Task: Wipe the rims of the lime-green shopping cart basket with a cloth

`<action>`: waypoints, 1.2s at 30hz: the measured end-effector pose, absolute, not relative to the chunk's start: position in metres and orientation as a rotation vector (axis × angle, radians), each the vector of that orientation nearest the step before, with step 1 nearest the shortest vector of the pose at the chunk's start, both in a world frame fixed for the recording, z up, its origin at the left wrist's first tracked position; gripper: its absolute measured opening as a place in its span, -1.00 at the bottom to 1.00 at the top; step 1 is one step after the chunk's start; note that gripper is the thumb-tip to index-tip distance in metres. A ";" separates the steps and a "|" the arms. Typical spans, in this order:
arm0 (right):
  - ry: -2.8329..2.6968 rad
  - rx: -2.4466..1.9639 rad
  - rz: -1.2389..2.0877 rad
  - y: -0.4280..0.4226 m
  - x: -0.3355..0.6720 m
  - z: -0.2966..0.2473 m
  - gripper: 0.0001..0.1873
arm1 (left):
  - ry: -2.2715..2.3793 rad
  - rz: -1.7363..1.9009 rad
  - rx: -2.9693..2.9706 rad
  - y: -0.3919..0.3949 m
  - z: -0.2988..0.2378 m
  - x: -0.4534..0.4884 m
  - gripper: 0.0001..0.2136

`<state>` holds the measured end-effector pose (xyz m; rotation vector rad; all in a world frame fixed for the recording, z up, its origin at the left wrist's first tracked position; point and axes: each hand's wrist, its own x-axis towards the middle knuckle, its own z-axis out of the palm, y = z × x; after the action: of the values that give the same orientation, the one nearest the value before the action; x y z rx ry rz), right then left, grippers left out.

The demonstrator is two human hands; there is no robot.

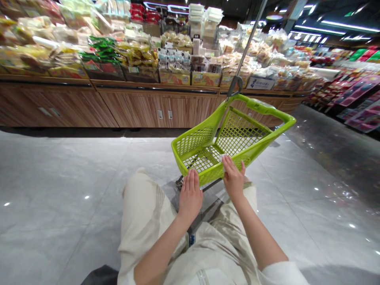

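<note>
A lime-green plastic shopping basket (258, 107) on wheels stands tilted on the shop floor in front of me, empty, with a grey pull handle (247, 43) rising from its far end. My left hand (190, 194) lies flat against the basket's near wall, fingers straight and together. My right hand (233, 176) rests on the near rim, fingers stretched over the edge; a small white thing shows at its fingertips, too small to name. My knees in beige trousers are bent below the hands.
A long wooden display counter (154, 105) piled with packaged snacks and bread runs across the back. Red and pink shelves (356, 99) line the right side. Glossy grey tiled floor (59, 186) spreads to the left and right of the basket.
</note>
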<state>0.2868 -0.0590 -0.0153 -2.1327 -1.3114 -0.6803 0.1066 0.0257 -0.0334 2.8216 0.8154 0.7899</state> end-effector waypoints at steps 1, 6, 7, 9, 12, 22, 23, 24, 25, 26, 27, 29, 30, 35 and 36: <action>-1.360 -2.103 -0.657 -0.054 0.270 -0.017 -0.23 | 0.817 0.788 2.823 0.026 -0.034 0.107 -0.21; -1.676 -1.949 -0.541 -0.039 0.214 -0.020 -0.33 | 0.825 0.753 2.861 0.029 -0.037 0.104 -0.20; -1.700 -1.941 -0.545 -0.040 0.216 -0.019 -0.33 | 0.831 0.739 2.871 0.030 -0.037 0.103 -0.21; -1.679 -1.956 -0.587 -0.046 0.236 -0.016 -0.32 | 0.836 0.719 2.886 0.031 -0.036 0.102 -0.23; -1.498 -2.059 -0.667 -0.059 0.285 -0.013 -0.28 | 0.811 0.718 2.891 0.031 -0.033 0.102 -0.25; -1.498 -2.007 -0.550 -0.042 0.248 -0.023 -0.17 | 0.823 0.704 2.857 0.027 -0.028 0.102 -0.21; -1.580 -1.965 -0.522 -0.039 0.234 -0.023 -0.17 | 0.829 0.703 2.855 0.028 -0.028 0.102 -0.21; -1.654 -1.930 -0.492 -0.037 0.224 -0.023 -0.18 | 0.834 0.702 2.854 0.029 -0.029 0.102 -0.20; -1.715 -1.905 -0.464 -0.036 0.218 -0.023 -0.18 | 0.835 0.699 2.856 0.029 -0.029 0.101 -0.21; -1.759 -1.892 -0.441 -0.036 0.218 -0.021 -0.19 | 0.835 0.696 2.857 0.030 -0.029 0.100 -0.21; -1.781 -1.890 -0.428 -0.038 0.223 -0.020 -0.20 | 0.834 0.692 2.859 0.031 -0.028 0.100 -0.22; -1.754 -1.920 -0.438 -0.044 0.247 -0.015 -0.22 | 0.830 0.679 2.861 0.031 -0.026 0.099 -0.23; -1.703 -1.953 -0.451 -0.048 0.264 -0.013 -0.22 | 0.825 0.674 2.862 0.030 -0.025 0.099 -0.24; -1.282 -2.130 -0.528 -0.062 0.325 -0.005 -0.23 | 0.814 0.692 2.864 0.027 -0.023 0.100 -0.23; -1.254 -2.142 -0.527 -0.061 0.323 -0.005 -0.23 | 0.815 0.696 2.864 0.026 -0.023 0.101 -0.23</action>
<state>0.3234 -0.0609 -0.0055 -2.1424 -1.2536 -0.5270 0.1007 0.0265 -0.0232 2.8644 0.8152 0.6957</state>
